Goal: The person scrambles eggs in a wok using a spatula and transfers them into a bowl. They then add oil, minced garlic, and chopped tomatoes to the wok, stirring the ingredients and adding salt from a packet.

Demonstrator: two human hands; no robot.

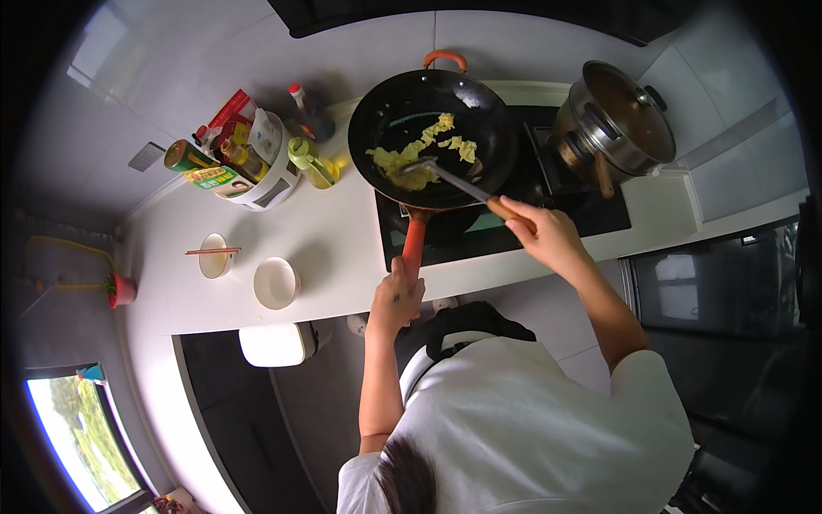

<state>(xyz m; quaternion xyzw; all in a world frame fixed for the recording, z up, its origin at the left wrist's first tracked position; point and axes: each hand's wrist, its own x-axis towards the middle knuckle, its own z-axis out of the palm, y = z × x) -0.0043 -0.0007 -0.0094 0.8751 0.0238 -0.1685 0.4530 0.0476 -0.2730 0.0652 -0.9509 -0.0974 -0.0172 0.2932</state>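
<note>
A black wok (393, 122) sits on the left part of the black glass cooktop (437, 247). My left hand (396, 299) is closed around its long red handle (414, 241). In the wok lie torn pieces of yellow cooked egg (440, 125), most of them toward the near left side. My right hand (546, 234) grips the wooden handle (501, 209) of a metal spatula (459, 182). The spatula's blade rests in the egg at the left, partly covering it.
Right of the wok stands a steel pot with a glass lid (632, 106). On the counter at left are a green-topped oil bottle (311, 160), a dark sauce bottle (314, 119), a white seasoning caddy (273, 186), a bowl with chopsticks (215, 263) and another bowl (276, 283).
</note>
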